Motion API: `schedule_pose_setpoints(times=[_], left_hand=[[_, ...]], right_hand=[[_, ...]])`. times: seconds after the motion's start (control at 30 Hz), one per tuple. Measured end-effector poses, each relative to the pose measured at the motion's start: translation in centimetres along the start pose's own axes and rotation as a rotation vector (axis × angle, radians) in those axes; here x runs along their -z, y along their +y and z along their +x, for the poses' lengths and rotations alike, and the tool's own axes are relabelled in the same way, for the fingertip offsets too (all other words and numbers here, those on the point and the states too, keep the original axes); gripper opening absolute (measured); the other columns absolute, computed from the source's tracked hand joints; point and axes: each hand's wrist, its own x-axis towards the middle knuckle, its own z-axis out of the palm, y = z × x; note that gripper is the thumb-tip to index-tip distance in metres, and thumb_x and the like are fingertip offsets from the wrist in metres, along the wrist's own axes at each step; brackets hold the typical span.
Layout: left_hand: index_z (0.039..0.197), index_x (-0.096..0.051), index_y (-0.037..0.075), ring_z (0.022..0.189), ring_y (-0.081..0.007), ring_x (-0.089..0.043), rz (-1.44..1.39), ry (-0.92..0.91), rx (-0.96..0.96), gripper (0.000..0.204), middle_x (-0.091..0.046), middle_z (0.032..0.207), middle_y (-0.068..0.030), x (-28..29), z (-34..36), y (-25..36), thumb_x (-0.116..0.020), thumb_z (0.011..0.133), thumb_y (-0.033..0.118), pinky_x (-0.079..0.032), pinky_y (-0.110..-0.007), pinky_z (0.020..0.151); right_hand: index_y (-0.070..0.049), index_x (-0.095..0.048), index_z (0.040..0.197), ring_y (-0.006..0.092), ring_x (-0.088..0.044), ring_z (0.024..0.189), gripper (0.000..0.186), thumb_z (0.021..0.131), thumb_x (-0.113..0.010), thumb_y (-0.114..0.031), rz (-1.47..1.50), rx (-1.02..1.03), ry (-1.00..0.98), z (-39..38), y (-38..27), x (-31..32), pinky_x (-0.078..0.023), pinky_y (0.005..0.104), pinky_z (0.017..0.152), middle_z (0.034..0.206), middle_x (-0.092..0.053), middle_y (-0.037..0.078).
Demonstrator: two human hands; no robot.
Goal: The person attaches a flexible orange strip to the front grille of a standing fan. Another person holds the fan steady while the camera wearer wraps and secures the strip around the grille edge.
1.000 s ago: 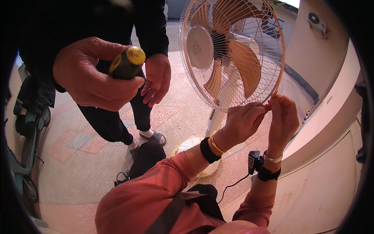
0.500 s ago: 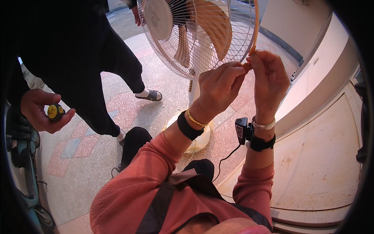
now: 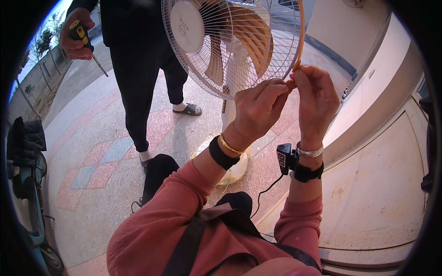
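Note:
A white pedestal fan with tan blades point(image 3: 248, 41) stands before me, its round wire guard edged by an orange rim band point(image 3: 300, 34). At the lower right of that rim, my left hand point(image 3: 260, 103) pinches a small orange piece, apparently the band's end; the fingertips hide its exact shape. My right hand point(image 3: 315, 101) is closed beside it, thumb and finger gripping the band. The fan's round base point(image 3: 232, 172) shows behind my left forearm. A small black device point(image 3: 285, 158) with a cable is strapped to my right wrist.
Another person in black trousers point(image 3: 133, 92) stands at the upper left, holding a yellow-and-black screwdriver point(image 3: 83, 34). A teal scooter point(image 3: 34, 216) is at the left edge. Pale curved ledges and a stained panel point(image 3: 373, 193) border the right. Patterned terrazzo floor point(image 3: 99, 165) extends toward a far wall and trees.
The other person has stepped back, raising the screwdriver toward the upper left with its shaft now visible. The fan and my hands sit higher in view than a second ago; my fingers stay on the rim.

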Motion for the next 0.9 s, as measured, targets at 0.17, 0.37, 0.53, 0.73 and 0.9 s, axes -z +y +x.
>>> schedule_pose_setpoints(times=[0.17, 0.37, 0.53, 0.73, 0.9], left_hand=[[0.083, -0.063, 0.004, 0.068, -0.0234, -0.069, 0.009, 0.0, 0.008, 0.016, -0.069, 0.081, -0.0114, 0.02, 0.04, 0.12, -0.075, 0.072, 0.0, -0.052, -0.027, 0.055], [0.082, -0.063, 0.004, 0.068, -0.0216, -0.069, 0.026, -0.006, 0.008, 0.015, -0.069, 0.081, -0.01, 0.12, 0.08, 0.12, -0.074, 0.072, 0.001, -0.052, -0.026, 0.055], [0.08, -0.063, 0.004, 0.067, -0.0208, -0.069, 0.03, -0.011, 0.013, 0.015, -0.069, 0.08, -0.0094, 0.16, 0.09, 0.13, -0.074, 0.072, 0.001, -0.051, -0.026, 0.055], [0.08, -0.063, 0.004, 0.066, -0.0201, -0.068, 0.04, -0.016, 0.024, 0.014, -0.069, 0.08, -0.0087, 0.1, 0.12, 0.23, -0.074, 0.073, 0.001, -0.051, -0.026, 0.054], [0.08, -0.063, 0.005, 0.066, -0.0198, -0.068, 0.035, -0.032, 0.051, 0.014, -0.069, 0.08, -0.0078, 0.07, 0.08, 0.19, -0.074, 0.072, 0.001, -0.051, -0.026, 0.054]], right_hand=[[-0.001, -0.063, 0.093, 0.0124, -0.066, 0.077, 0.01, 0.084, -0.067, -0.006, 0.025, 0.005, 0.003, -0.06, 0.14, -0.04, -0.053, 0.0237, 0.072, 0.086, -0.069, 0.007], [-0.001, -0.062, 0.094, 0.0116, -0.066, 0.078, 0.011, 0.085, -0.067, -0.005, 0.044, 0.016, -0.01, -0.09, 0.07, 0.01, -0.053, 0.0234, 0.072, 0.087, -0.069, 0.007], [0.0, -0.062, 0.094, 0.0111, -0.065, 0.078, 0.01, 0.085, -0.066, -0.004, 0.056, 0.014, -0.007, -0.04, 0.08, -0.08, -0.053, 0.0232, 0.072, 0.087, -0.069, 0.007], [0.0, -0.062, 0.093, 0.0105, -0.065, 0.077, 0.01, 0.085, -0.066, -0.004, 0.075, 0.019, -0.015, -0.09, 0.07, -0.06, -0.052, 0.0224, 0.071, 0.085, -0.069, 0.006], [0.0, -0.062, 0.092, 0.01, -0.065, 0.076, 0.01, 0.084, -0.066, -0.004, 0.092, 0.008, -0.01, 0.0, 0.28, -0.11, -0.052, 0.0218, 0.07, 0.084, -0.068, 0.005]])
